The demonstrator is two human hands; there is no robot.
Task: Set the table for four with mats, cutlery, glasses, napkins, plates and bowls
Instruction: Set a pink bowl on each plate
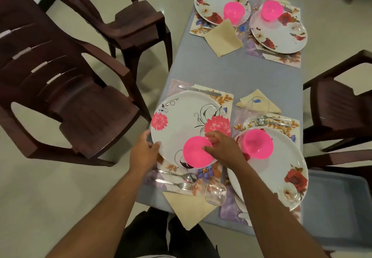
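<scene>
No writing can be read on anything. On the grey table [237, 70], lower centre of the frame, your left hand [144, 153] grips the rim of the pink-flowered plate [181, 117]; your right hand [223, 147] pinches the pink bowl [196, 154] on it.

Four places are laid on a blue-grey table [237, 70], each on a floral mat. At the near left, a white plate [181, 121] with pink flowers and black scrolls carries a pink bowl [196, 154]; a knife [199, 90] lies beyond it, a spoon [181, 176] and fork [175, 185] nearer, beside a clear glass [215, 193] and a beige napkin [188, 207]. Three rose-patterned plates hold matching pink bowls.
</scene>
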